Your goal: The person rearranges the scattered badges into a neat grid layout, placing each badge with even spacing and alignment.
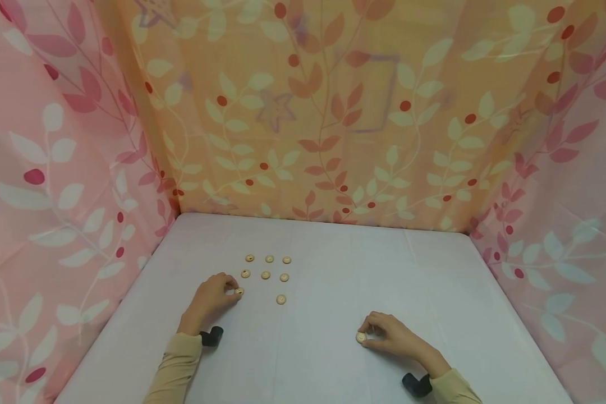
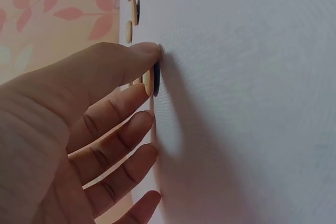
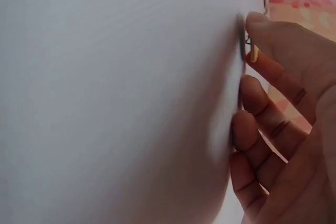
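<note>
My left hand (image 1: 213, 297) pinches a small round wooden disc (image 1: 239, 292) between thumb and fingertips, at the left end of the front row of discs. The left wrist view shows that disc (image 2: 149, 81) edge-on, close against the white surface. Farther right and nearer the front, my right hand (image 1: 391, 335) pinches another pale wooden disc (image 1: 361, 338) by its edges; dark marks show on its face. In the right wrist view this disc (image 3: 254, 53) is mostly hidden by the thumb and index finger.
Beyond the left hand, similar discs lie in two rows of three, among them a middle one (image 1: 265, 275). A single disc (image 1: 281, 299) lies in front of them. Patterned cloth (image 1: 308, 140) walls the white table (image 1: 323, 314) at the back and both sides.
</note>
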`<state>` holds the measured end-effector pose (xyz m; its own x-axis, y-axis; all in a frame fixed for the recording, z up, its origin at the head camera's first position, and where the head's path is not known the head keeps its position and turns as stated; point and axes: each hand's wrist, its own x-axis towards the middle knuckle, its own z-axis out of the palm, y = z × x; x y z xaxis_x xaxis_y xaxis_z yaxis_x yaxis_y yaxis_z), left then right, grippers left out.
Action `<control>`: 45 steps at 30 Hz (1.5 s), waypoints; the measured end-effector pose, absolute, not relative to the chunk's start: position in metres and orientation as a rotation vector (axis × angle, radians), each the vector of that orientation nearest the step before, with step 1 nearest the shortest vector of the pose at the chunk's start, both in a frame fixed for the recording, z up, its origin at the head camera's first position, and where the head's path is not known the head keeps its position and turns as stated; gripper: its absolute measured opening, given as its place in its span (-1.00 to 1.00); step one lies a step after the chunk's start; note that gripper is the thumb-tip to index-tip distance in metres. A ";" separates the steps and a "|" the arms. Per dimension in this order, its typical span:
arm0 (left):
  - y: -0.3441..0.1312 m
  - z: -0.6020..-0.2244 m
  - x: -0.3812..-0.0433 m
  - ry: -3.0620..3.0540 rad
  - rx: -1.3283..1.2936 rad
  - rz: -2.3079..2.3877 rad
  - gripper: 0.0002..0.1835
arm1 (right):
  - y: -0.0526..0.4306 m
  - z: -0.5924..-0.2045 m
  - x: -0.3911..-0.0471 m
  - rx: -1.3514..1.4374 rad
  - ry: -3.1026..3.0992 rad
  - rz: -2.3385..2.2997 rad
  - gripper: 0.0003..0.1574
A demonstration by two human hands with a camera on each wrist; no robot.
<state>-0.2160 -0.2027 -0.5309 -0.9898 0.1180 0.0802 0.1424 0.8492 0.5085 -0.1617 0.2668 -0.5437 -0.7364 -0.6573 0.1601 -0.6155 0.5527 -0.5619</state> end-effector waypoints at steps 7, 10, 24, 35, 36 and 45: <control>-0.204 -0.536 -0.219 -2.983 -0.186 -0.833 -0.76 | 0.250 -0.536 -0.168 -1.166 2.651 -1.000 -0.81; -0.205 -0.537 -0.220 -2.993 -0.156 -0.850 -0.75 | 0.240 -0.536 -0.173 -1.211 2.671 -0.990 -0.80; -0.206 -0.536 -0.221 -2.988 -0.123 -0.942 -0.74 | 0.194 -0.529 -0.200 -1.263 2.793 -0.892 -0.73; -0.207 -0.543 -0.221 -2.992 -0.119 -0.956 -0.74 | 0.150 -0.527 -0.209 -1.253 2.853 -0.907 -0.76; -0.207 -0.542 -0.221 -2.990 -0.120 -0.957 -0.74 | 0.146 -0.527 -0.210 -1.239 2.865 -0.900 -0.76; -0.207 -0.544 -0.221 -2.978 -0.110 -0.981 -0.73 | 0.114 -0.529 -0.221 -1.169 2.942 -0.886 -0.75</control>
